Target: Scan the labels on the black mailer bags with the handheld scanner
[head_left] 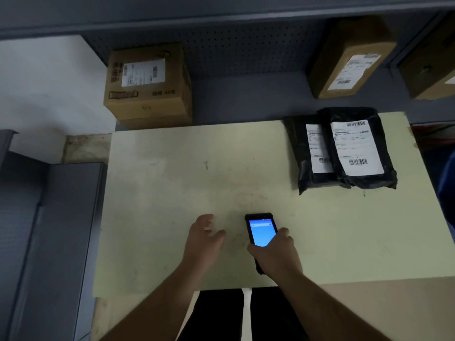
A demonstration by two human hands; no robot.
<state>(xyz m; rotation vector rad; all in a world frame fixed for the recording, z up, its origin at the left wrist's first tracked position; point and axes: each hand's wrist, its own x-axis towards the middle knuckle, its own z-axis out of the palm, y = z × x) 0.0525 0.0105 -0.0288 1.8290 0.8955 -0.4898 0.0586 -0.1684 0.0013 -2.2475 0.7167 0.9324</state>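
Observation:
Two black mailer bags lie at the table's far right, each with a white barcode label facing up. The right bag (362,146) overlaps the left bag (304,153) and hides part of its label. My right hand (275,254) grips the black handheld scanner (261,231) near the table's front middle, its blue screen lit and facing up. My left hand (203,239) hovers just left of the scanner, fingers spread, holding nothing. Both hands are well short of the bags.
The pale green table (197,180) stands against a grey shelf unit. A labelled cardboard box (147,87) sits on the shelf at back left, and two more boxes (349,60) at back right. A grey cabinet (49,230) flanks the table's left side.

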